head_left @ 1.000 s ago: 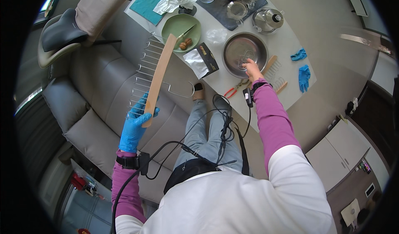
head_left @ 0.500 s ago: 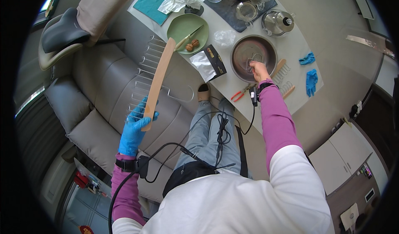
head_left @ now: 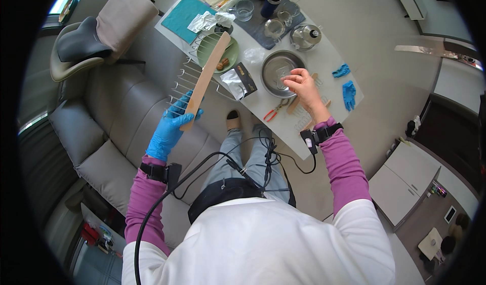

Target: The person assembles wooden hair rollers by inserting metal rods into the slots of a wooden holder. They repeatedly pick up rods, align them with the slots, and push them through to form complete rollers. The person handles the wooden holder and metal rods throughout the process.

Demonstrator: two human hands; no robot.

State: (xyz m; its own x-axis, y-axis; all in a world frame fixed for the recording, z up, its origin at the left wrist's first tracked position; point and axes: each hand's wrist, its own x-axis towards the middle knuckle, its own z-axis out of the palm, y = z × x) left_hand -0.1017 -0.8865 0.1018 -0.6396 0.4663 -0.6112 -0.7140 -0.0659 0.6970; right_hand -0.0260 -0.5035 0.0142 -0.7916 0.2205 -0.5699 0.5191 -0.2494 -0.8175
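My left hand (head_left: pixel 173 125), in a blue glove, grips the lower end of a curved wooden hook rack (head_left: pixel 208 77) with a row of metal wire hooks along its left side. The rack is held up at a slant, its top end in front of a green plate (head_left: pixel 232 55). My bare right hand (head_left: pixel 306 89) pinches a bent wire hook (head_left: pixel 281 75) over the near right side of a steel bowl (head_left: pixel 262 76). Part of the bowl hides behind the fingers. Red-handled pliers (head_left: pixel 273 114) and more wooden hook racks (head_left: pixel 307 126) lie by the bowl, near my right wrist.
Walnuts (head_left: pixel 223 64) sit on the plate. A black box (head_left: pixel 247 78) with white tissue, a clear plastic bag (head_left: pixel 254 56), a glass kettle (head_left: pixel 306 36) and blue gloves (head_left: pixel 349 95) are on the table. A grey sofa (head_left: pixel 119 108) stands left. Black cables (head_left: pixel 215 153) cross before me.
My right hand has risen out of the bowl toward me with the wire hook. My left hand and the rack have shifted slightly right. The view has moved, bringing more of the table's far end in.
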